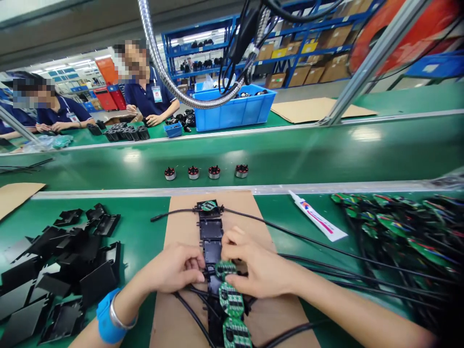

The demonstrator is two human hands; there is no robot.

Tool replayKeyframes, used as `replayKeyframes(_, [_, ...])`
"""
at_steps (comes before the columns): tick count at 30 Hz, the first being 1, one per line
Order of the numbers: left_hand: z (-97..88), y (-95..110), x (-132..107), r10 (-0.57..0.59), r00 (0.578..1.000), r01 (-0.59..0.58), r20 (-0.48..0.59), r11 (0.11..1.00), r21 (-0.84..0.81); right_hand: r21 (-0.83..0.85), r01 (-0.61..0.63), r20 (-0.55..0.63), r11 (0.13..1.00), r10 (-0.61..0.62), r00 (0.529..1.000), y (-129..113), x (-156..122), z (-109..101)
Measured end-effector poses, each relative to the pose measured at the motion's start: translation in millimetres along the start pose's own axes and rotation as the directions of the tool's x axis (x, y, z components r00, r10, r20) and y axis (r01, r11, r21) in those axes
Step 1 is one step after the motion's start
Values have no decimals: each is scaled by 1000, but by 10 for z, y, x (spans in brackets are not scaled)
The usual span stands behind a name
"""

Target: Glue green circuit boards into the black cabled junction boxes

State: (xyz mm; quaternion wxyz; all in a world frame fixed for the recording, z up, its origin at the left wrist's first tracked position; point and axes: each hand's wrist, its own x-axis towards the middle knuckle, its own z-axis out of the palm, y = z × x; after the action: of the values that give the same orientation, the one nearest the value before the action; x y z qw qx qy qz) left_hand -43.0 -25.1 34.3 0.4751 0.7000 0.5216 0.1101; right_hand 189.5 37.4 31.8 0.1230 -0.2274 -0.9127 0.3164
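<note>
My left hand (179, 268) is closed, thumb and fingertips pinched on a short black cable (207, 273) at the left edge of a row of black plastic housings (212, 251). My right hand (255, 266) bends over the row from the right, thumb and fingers gripping a small green circuit board (225, 269). Its fingers partly cover the board. Nearer me, more green circuit boards (232, 299) with black cables lie along the row. At the far end, another green board (209, 206) sits in a housing, with cable running out both sides. Brown cardboard (181, 232) lies underneath.
Loose black housings (61, 261) are heaped at left. A white tube (319, 215) lies at right, near a pile of wired boards (395, 222). Several small motors (193, 172) stand beyond the ledge. Co-workers (147, 92) sit opposite; a metal hose (159, 67) hangs overhead.
</note>
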Motion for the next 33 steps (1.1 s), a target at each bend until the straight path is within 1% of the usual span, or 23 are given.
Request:
replayKeyframes(2, [-43, -11, -15, 17, 998, -16, -53, 1000, 17, 49, -5, -16, 999, 6, 1000, 42, 29, -42])
replayKeyframes(4, [-142, -15, 12, 53, 980, -26, -191, 989, 143, 122, -63, -50, 991, 69, 996, 163, 96, -118])
replayKeyframes(6, [-244, -33, 92, 99, 932, 18, -349, 948, 317, 98, -139, -108, 985, 150, 983, 324, 171, -173])
replayKeyframes(7, [-279, -55, 148, 120, 906, 50, -405, 922, 385, 48, -163, -140, 985, 168, 976, 405, 201, -178])
replayKeyframes(8, [-298, -86, 209, 137, 889, 75, -436, 898, 434, -15, -175, -168, 984, 170, 971, 480, 222, -167])
replayKeyframes(10, [-288, -168, 327, 148, 885, 91, -441, 874, 477, -120, -166, -196, 979, 140, 970, 599, 234, -106])
replayKeyframes(12, [-235, -255, 413, 152, 891, 84, -428, 870, 485, -142, -155, -204, 978, 125, 971, 669, 215, -31])
replayKeyframes(14, [-177, -315, 453, 163, 890, 78, -425, 865, 495, -203, -163, -214, 965, 119, 970, 689, 186, 16])
replayKeyframes(17, [-129, -305, 421, 174, 880, 85, -442, 858, 507, -388, -172, -171, 906, 112, 979, 611, 144, 1])
replayKeyframes(19, [-116, -230, 340, 186, 863, 95, -469, 853, 514, -476, -177, -156, 861, 115, 981, 474, 101, -40])
replayKeyframes(20, [-107, -179, 283, 200, 866, 69, -459, 861, 504, -477, -177, -160, 861, 113, 981, 381, 68, -56])
replayKeyframes(21, [-95, -125, 221, 214, 886, 10, -411, 878, 478, -444, -169, -160, 880, 107, 981, 277, 28, -62])
replayKeyframes(22, [-77, -74, 156, 229, 919, -73, -320, 898, 433, -378, -149, -141, 914, 102, 985, 167, -19, -56])
replayKeyframes(23, [-53, -31, 95, 244, 948, -155, -205, 915, 372, -286, -119, -98, 951, 95, 991, 58, -68, -36])
replayKeyframes(24, [-26, 1, 42, 253, 963, -213, -93, 927, 309, -186, -89, -39, 979, 83, 996, -43, -116, -5])
replayKeyframes(25, [4, 20, -1, 248, 969, -239, -3, 937, 255, -97, -68, 17, 993, 70, 997, -131, -159, 33])
replayKeyframes(26, [31, 28, -33, 231, 972, -236, 52, 946, 223, -29, -59, 59, 998, 60, 996, -201, -195, 74])
replayKeyframes(28, [64, 19, -66, 191, 979, -201, 72, 962, 184, 36, -54, 85, 998, 50, 995, -282, -239, 138])
replayKeyframes(30, [53, 6, -72, 148, 987, -154, 63, 980, 122, 47, -46, 61, 998, 44, 997, -279, -248, 154])
replayKeyframes(32, [6, 7, -61, 94, 995, -95, 12, 990, 100, 49, -52, 13, 997, 51, 999, -203, -231, 123])
replayKeyframes(33, [-22, 10, -49, 64, 997, -59, -41, 991, 124, 52, -69, -23, 996, 70, 997, -141, -216, 102])
